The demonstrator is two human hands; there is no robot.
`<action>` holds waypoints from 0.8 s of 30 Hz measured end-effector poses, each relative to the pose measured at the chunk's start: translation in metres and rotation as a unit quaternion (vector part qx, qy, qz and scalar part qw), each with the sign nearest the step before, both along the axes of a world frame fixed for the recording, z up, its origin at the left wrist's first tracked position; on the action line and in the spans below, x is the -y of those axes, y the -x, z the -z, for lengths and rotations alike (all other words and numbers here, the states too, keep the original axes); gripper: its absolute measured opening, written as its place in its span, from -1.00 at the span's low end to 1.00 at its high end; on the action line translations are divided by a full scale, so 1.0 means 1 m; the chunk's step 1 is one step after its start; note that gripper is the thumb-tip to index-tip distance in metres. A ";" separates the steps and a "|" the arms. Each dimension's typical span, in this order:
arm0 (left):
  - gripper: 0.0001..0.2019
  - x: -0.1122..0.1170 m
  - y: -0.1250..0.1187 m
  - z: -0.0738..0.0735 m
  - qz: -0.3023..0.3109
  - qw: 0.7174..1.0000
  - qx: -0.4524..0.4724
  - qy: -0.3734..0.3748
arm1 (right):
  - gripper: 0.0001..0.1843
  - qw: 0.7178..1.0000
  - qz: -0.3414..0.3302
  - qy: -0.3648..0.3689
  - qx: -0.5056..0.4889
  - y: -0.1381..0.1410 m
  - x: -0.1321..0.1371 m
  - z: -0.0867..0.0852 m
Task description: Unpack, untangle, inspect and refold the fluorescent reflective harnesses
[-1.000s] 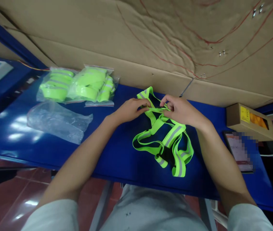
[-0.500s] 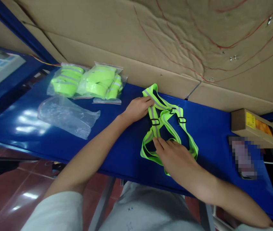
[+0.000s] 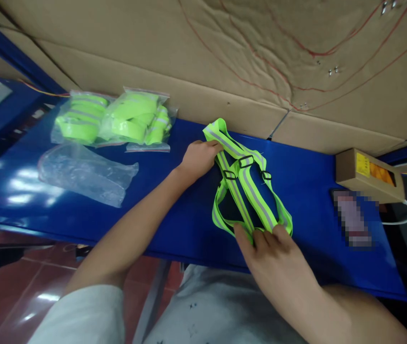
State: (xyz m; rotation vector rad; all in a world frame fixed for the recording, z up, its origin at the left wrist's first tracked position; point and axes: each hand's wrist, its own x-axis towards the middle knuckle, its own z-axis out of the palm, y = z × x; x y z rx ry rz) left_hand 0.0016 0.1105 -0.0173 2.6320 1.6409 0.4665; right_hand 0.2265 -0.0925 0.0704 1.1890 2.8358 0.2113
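A neon yellow-green reflective harness (image 3: 258, 195) with grey stripes and black buckles lies on the blue table (image 3: 178, 220). My left hand (image 3: 201, 157) is closed on its upper left strap, near the far edge of the table. At the harness's near end, my right hand (image 3: 269, 248) grips the straps with its fingers curled over them. Between the two hands the straps run fairly straight. The tips of my right fingers are partly hidden under the straps and hand.
To the left are clear bags of folded neon straps (image 3: 81, 117) and a flat clear plastic bag (image 3: 88, 174). At the right stand a cardboard box (image 3: 368, 177) and a blurred-out phone-like object (image 3: 352, 217). A cardboard panel (image 3: 146, 52) rises behind the table.
My right hand has moved toward me, drawing the straps straighter and longer. My left hand stays on the upper strap. The whole view has shifted slightly.
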 end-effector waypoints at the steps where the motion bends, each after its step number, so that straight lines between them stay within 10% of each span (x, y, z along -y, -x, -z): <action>1: -0.60 0.000 0.000 0.000 -0.004 1.000 0.004 0.000 | -0.45 1.000 0.010 0.022 -0.008 -0.007 -0.002 -0.003; 7: -0.60 -0.001 0.004 0.002 0.001 1.000 0.022 -0.003 | -0.40 0.921 -0.001 0.294 -0.254 -0.069 -0.028 -0.003; 11: -0.53 0.000 0.006 0.006 0.013 0.999 0.043 0.011 | -0.51 0.859 0.042 0.338 -0.382 -0.096 -0.040 0.021; 17: -0.33 0.010 0.005 -0.017 0.039 0.997 0.054 0.035 | -0.63 0.893 0.012 0.265 -0.364 -0.081 -0.059 0.038; 24: -0.78 0.123 -0.037 -0.073 0.154 0.983 0.077 0.061 | -0.53 0.939 -0.026 0.242 -0.241 -0.065 -0.068 0.036</action>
